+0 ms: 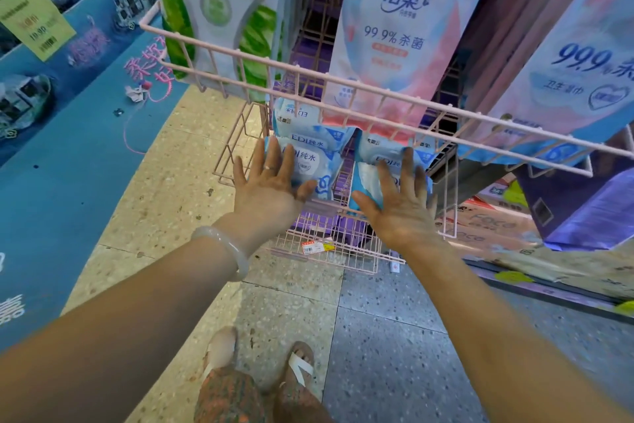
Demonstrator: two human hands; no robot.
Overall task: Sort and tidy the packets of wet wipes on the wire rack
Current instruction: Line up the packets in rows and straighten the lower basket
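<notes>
Blue-and-white wet wipe packets stand in two stacks on the lower shelf of a pink wire rack [346, 253]. My left hand [271, 182] lies flat with spread fingers against the front packet of the left stack [314, 165]. My right hand [398, 199] presses flat on the front packet of the right stack [368, 179]. More packets of the same kind [305, 129] stand behind. Large wipe packs stand in the upper basket [377, 90]: a green one [223, 4], a pink one [394, 31] and a blue one [576, 69].
A blue display stand [68, 114] with a yellow price sign [31, 7] is on the left. Purple boxes [579, 210] and flat cartons [497, 230] lie right of the rack. A price tag [314, 247] hangs on the lower shelf's front edge. My sandalled feet [260, 374] stand on the terrazzo floor.
</notes>
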